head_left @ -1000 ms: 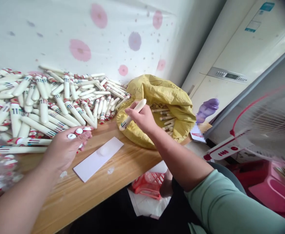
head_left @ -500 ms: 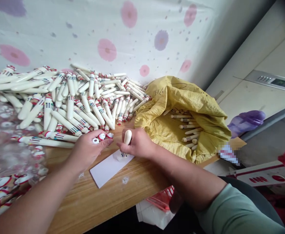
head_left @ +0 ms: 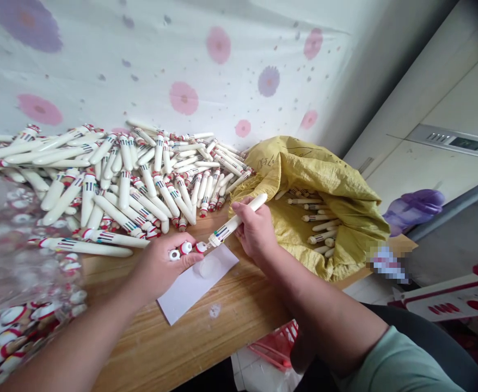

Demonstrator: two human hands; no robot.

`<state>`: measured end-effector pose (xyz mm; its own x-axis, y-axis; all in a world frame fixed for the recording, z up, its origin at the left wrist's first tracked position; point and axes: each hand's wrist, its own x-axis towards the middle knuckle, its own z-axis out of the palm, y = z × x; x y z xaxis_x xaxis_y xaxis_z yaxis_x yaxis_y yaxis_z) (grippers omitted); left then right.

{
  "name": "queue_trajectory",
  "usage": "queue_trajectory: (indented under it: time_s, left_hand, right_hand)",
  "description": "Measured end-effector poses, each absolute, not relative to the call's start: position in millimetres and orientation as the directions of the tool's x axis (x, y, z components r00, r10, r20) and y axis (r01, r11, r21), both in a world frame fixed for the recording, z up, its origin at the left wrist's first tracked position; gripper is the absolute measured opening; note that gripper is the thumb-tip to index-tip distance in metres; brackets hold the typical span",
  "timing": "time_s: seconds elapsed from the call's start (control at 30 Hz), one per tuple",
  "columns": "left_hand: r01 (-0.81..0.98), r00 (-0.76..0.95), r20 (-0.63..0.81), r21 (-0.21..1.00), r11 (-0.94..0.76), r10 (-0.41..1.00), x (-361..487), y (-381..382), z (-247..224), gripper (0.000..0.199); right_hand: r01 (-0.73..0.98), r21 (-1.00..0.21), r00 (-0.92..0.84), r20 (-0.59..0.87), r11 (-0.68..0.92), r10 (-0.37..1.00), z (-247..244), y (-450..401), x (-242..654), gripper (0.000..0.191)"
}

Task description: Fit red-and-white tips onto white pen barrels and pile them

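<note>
My right hand grips a white multicolour pen, tilted, its slider end pointing down and left. In my left hand are several small red-and-white pen toppers, pinched in a row between thumb and fingers. The topper nearest the pen meets or almost touches the pen's end; which one I cannot tell. Below the hands lies a pale rectangular card with a whitish translucent patch on it.
A big pile of topped white pens covers the back left of the wooden table. Clear plastic and loose toppers lie at left. A yellow woven sack holding pens stands at right. A red basket sits below.
My right hand has lifted the pen off the card and swung its slider end toward my left hand. The left hand has brought the toppers right, up to the pen's end.
</note>
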<state>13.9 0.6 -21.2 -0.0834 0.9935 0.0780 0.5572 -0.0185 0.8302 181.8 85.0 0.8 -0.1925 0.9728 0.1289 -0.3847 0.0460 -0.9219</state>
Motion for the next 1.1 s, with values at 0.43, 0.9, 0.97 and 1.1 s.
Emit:
queue_trajectory:
  time_s: [0.43, 0.9, 0.97, 1.1]
  left_hand:
    - [0.503, -0.088, 0.186, 0.856, -0.117, 0.979, 27.9, -6.6, -7.2, 0.025]
    - [-0.086, -0.381, -0.104, 0.993, 0.077, 0.919, 16.0, 5.7, -20.4, 0.043]
    - [-0.247, -0.444, -0.180, 0.966, 0.073, 0.878, 10.4, 9.4, -20.3, 0.045]
    - [-0.416, -0.433, -0.268, 0.906, 0.073, 0.861, 4.7, 8.2, -13.0, 0.037]
  right_hand:
    - [-0.168, -0.909, -0.107, 0.402, 0.382, 0.910, -13.8, 81.7, 175.3, 0.029]
    - [-0.033, -0.963, -0.425, 0.255, 0.267, 0.868, 31.3, 126.6, 141.3, 0.029]
    - [-0.016, -0.953, -0.433, 0.279, 0.301, 0.857, 57.6, 149.1, 133.6, 0.032]
    - [0.229, -0.807, -0.486, 0.390, 0.545, 0.782, 88.7, 182.5, 166.9, 0.033]
